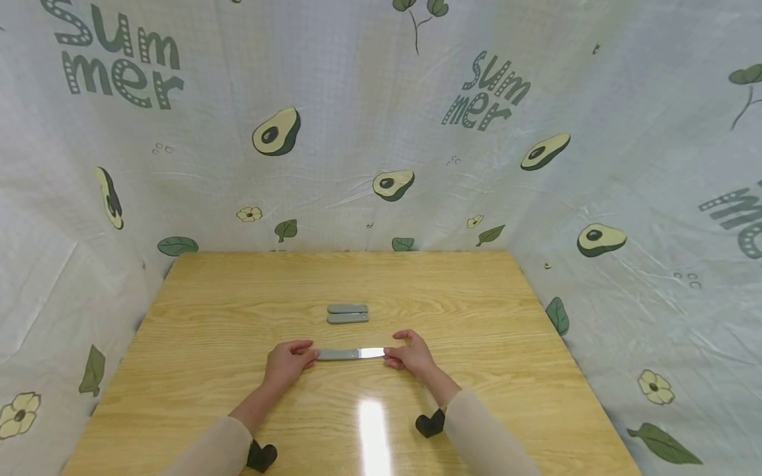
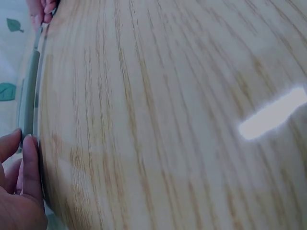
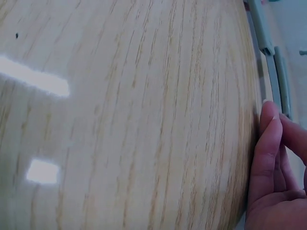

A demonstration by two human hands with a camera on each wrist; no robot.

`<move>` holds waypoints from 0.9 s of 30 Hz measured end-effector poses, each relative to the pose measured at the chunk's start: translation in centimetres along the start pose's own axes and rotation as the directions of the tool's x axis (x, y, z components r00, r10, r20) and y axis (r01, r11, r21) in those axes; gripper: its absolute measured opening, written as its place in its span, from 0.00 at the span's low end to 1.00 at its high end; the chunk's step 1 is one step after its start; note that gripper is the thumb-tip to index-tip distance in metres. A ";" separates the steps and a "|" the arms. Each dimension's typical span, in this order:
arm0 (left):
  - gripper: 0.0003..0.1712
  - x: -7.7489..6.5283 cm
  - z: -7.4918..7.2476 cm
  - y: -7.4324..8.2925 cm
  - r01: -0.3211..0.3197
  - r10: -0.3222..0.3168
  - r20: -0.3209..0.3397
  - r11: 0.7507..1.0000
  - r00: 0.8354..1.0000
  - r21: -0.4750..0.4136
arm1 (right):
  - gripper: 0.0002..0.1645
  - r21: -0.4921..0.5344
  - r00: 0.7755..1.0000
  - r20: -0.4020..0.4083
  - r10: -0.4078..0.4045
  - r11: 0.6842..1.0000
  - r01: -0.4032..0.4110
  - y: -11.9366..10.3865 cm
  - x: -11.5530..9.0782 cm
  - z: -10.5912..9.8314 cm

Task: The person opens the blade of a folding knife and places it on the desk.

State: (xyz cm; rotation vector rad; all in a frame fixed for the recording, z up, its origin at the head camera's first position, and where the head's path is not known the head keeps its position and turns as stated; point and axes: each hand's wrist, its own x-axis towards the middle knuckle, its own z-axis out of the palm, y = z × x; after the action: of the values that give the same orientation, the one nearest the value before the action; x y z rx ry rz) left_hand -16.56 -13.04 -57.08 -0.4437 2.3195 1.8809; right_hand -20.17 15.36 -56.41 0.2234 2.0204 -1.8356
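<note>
A folding knife (image 1: pixel 337 354) with a grey handle and a bright, shiny blade (image 1: pixel 372 353) lies stretched out left to right between both hands. My left hand (image 1: pixel 290 362) pinches the butt end of the handle between thumb and fingers. At the other end, my right hand (image 1: pixel 411 354) pinches the blade's tip, which its fingertips cover. The grey handle (image 2: pixel 29 91) runs away from the left fingertips in the left wrist view. From the right wrist, the narrow blade (image 3: pixel 273 76) reaches down into the pinched fingers.
Beyond the held knife, two grey pieces (image 1: pixel 348 314) shaped like its handle lie side by side on the wooden table (image 1: pixel 226 297). A printed cloth (image 1: pixel 333 172) hangs behind the table and along its sides. Light glares off the tabletop nearer the body.
</note>
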 end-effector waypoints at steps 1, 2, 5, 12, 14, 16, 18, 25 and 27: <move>0.21 0.0 0.0 0.1 -0.001 0.001 -0.010 1.000 1.000 0.010 | 0.30 -0.001 1.000 0.000 -0.002 1.000 0.002 0.0 0.0 0.0; 0.21 0.0 0.0 0.1 -0.003 0.003 -0.016 1.000 1.000 0.013 | 0.30 0.000 1.000 -0.003 0.001 1.000 -0.001 0.0 0.0 0.0; 0.21 -0.1 0.0 0.2 -0.004 0.005 -0.030 1.000 1.000 0.019 | 0.31 0.001 1.000 -0.003 0.004 1.000 -0.004 -0.1 -0.1 0.1; 0.20 -0.1 0.0 0.1 0.005 -0.003 -0.031 0.997 1.000 0.074 | 0.39 0.001 0.999 -0.034 0.029 1.000 -0.029 -0.3 -0.2 0.3; 0.20 -0.2 0.0 0.0 0.003 -0.001 -0.030 0.996 1.000 0.086 | 0.38 -0.018 0.998 -0.047 0.038 0.999 -0.039 -0.2 -0.2 0.3; 0.20 -0.2 0.0 0.0 -0.003 0.006 -0.032 0.996 0.999 0.093 | 0.37 -0.048 0.997 -0.059 0.040 0.998 -0.043 -0.1 -0.2 0.4; 0.20 -0.3 0.0 0.1 -0.005 0.008 -0.032 0.996 0.999 0.094 | 0.36 -0.074 0.997 -0.070 0.043 0.996 -0.048 0.0 -0.2 0.3; 0.19 -0.3 0.1 0.0 -0.007 0.010 -0.036 0.995 0.999 0.096 | 0.35 -0.084 0.997 -0.074 0.031 0.996 -0.037 0.0 -0.2 0.3; 0.19 -0.3 0.1 0.0 -0.007 0.010 -0.038 0.995 0.999 0.096 | 0.35 -0.083 0.997 -0.076 0.032 0.996 -0.039 -0.1 -0.2 0.3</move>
State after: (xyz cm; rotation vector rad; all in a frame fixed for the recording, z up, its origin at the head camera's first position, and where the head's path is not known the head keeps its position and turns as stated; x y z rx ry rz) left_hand -16.29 -12.91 -56.99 -0.4639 2.4275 1.7708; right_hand -19.94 15.10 -56.23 0.3062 2.1253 -1.7405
